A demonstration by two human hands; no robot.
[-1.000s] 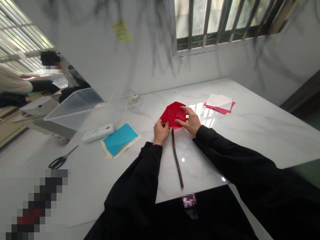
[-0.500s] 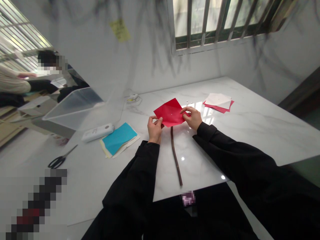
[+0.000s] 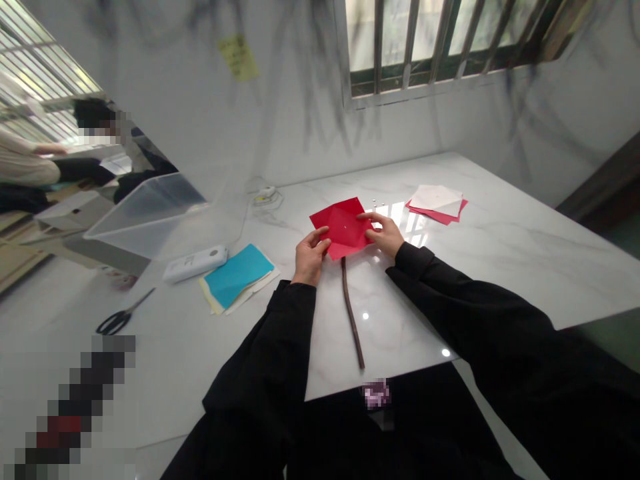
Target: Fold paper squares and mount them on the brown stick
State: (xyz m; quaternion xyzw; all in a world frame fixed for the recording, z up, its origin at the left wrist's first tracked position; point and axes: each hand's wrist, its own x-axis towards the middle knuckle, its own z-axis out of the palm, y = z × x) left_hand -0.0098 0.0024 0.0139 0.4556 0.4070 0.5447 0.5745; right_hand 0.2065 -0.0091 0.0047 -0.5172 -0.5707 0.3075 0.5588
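Scissors [image 3: 117, 322], a white device [image 3: 195, 264] and a blue sheet [image 3: 240, 277] lie toward the left of the tabletop [image 3: 500, 267]; a pale sheet [image 3: 437, 199] lies nearer its far edge. A dark stick [image 3: 352, 313] points at the near edge. Beyond it, red paper [image 3: 345, 228] spans both hands, its left side pinched by the left hand [image 3: 309, 259], its right by the right hand [image 3: 389, 237].

Daylight is coming through a barred, metal-framed window [image 3: 440, 43] in a plain pale grey wall [image 3: 300, 127].
A glossy white, grey-veined tabletop [image 3: 505, 253] is meeting the wall and catching bright reflections [image 3: 391, 217]; a yellow paper note [image 3: 239, 57] is sticking to the wall, and a second, slanting barred window [image 3: 37, 47] is glowing at far left.
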